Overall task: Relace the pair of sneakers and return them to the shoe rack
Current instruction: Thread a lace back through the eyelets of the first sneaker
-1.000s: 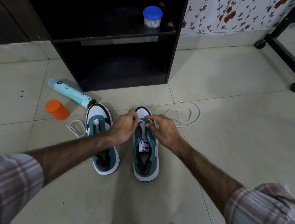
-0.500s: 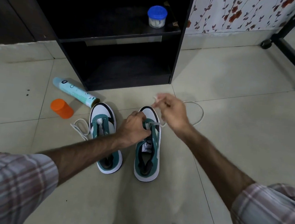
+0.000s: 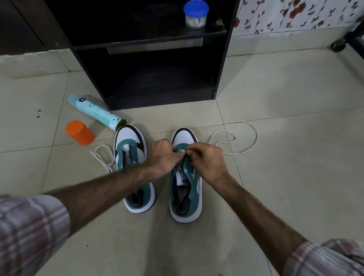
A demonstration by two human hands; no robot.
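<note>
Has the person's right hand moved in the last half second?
Yes. The right hand has come back from beyond the toe of the right sneaker to its lace area, beside the left hand.

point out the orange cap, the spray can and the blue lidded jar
orange cap [image 3: 80, 132]: head view, on its side wall.
spray can [image 3: 96, 112]: head view, mid-body as it lies on the floor.
blue lidded jar [image 3: 196, 7]: head view, on its blue lid.
</note>
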